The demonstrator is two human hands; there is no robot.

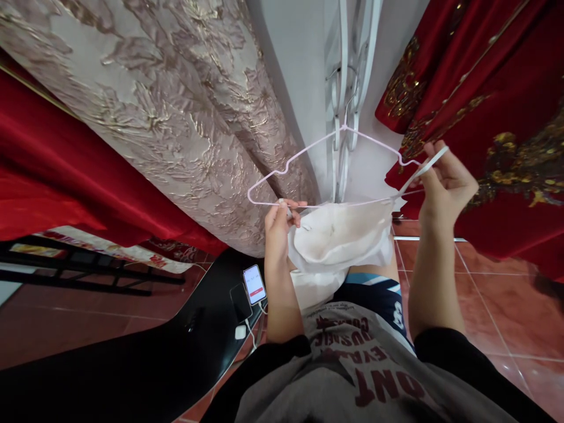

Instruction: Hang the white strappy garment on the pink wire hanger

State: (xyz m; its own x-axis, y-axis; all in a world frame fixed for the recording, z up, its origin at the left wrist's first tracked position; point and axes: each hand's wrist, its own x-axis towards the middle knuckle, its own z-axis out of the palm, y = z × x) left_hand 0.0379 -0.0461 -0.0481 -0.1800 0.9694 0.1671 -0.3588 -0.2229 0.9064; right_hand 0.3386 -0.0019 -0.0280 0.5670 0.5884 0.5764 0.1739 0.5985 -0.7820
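A thin pale-pink clothes hanger [311, 141] is upright in front of me, its hook among white rack bars. My left hand [282, 220] is closed, pinching the hanger's bottom bar near its left end. A white garment [348, 232] with thin straps hangs at the bottom bar, between my hands. My right hand [445, 182] grips the garment's white strap [434, 163], pulled taut up and to the right near the hanger's right corner. That corner is hidden behind my right fingers. Whether the left hand also holds part of the garment, I cannot tell.
White rack bars [341, 53] stand against the wall ahead. A beige embossed gown [176, 106] hangs at left, red gold-trimmed dresses [506, 117] at right. A lit phone [253, 285], a dark phone [240, 302] and a white charger [240, 332] lie on a black seat [167, 358].
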